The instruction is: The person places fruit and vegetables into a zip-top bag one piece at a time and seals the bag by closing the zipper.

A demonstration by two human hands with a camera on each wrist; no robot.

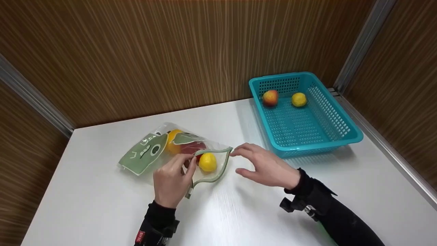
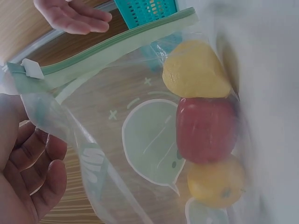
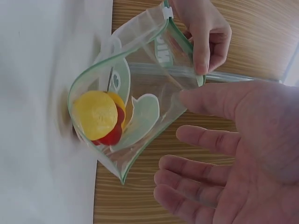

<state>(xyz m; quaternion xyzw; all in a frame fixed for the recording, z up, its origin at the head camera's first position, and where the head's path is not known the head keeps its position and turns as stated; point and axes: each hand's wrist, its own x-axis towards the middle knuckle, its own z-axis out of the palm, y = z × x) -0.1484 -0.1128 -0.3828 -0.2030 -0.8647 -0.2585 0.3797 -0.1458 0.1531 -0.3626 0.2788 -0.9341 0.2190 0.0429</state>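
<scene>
A clear zip bag (image 1: 145, 155) with green cartoon print lies on the white table, its green-edged mouth gaping toward the right. Inside it are a yellow lemon (image 1: 208, 162) near the mouth, a red apple (image 2: 205, 130) behind that, and an orange (image 2: 216, 182) deepest in. My left hand (image 1: 172, 177) pinches the near upper edge of the mouth between thumb and fingers. Just right of the mouth, my right hand (image 1: 264, 165) holds nothing, its fingers extended and the thumb apart. In the right wrist view, a white slider (image 3: 168, 13) sits on the zip beside the left hand.
A teal plastic basket (image 1: 281, 149) stands at the back right of the table (image 1: 102, 218). A red-yellow peach-like fruit (image 1: 270, 98) and another lemon (image 1: 299, 99) lie in it. Wood-grain panels (image 1: 170, 58) with metal corner strips border the table.
</scene>
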